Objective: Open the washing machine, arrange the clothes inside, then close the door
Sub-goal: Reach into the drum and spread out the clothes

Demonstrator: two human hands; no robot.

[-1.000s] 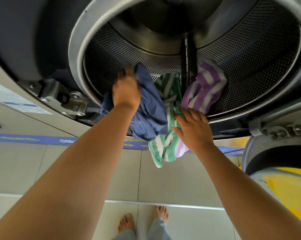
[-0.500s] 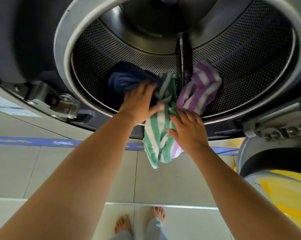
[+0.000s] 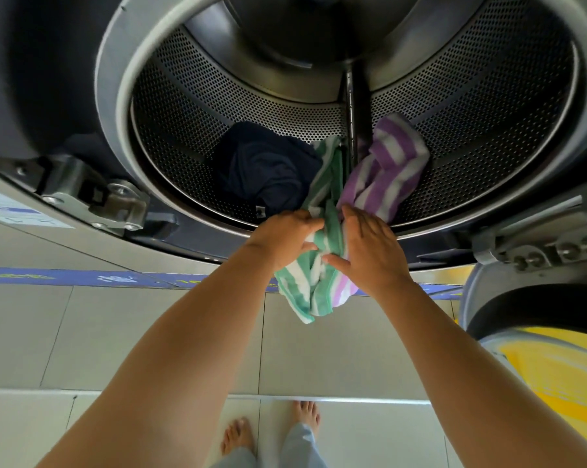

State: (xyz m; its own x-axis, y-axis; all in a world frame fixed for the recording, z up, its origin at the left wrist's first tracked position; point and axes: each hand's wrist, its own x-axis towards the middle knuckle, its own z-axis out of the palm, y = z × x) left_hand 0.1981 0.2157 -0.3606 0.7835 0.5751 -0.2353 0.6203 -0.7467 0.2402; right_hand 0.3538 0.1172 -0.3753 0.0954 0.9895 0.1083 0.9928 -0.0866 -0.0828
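The washing machine stands open, its perforated steel drum (image 3: 190, 106) filling the upper view. A dark blue garment (image 3: 265, 170) lies crumpled on the drum floor at the left. A purple-and-white striped cloth (image 3: 386, 170) rests to the right of the drum's paddle. A green-and-white striped cloth (image 3: 305, 285) hangs over the drum's front rim, down toward the floor. My left hand (image 3: 282, 236) and my right hand (image 3: 369, 251) both grip this green cloth at the rim, one on each side.
The open door (image 3: 535, 319), with a yellow reflection in its glass, juts out at the lower right. A metal hinge (image 3: 92, 197) sits at the left of the opening. Grey floor tiles (image 3: 82, 332) and my bare feet (image 3: 238, 437) are below.
My left hand let go of the dark blue garment, which now lies inside the drum. That hand then moved right and down onto the green striped cloth beside my right hand.
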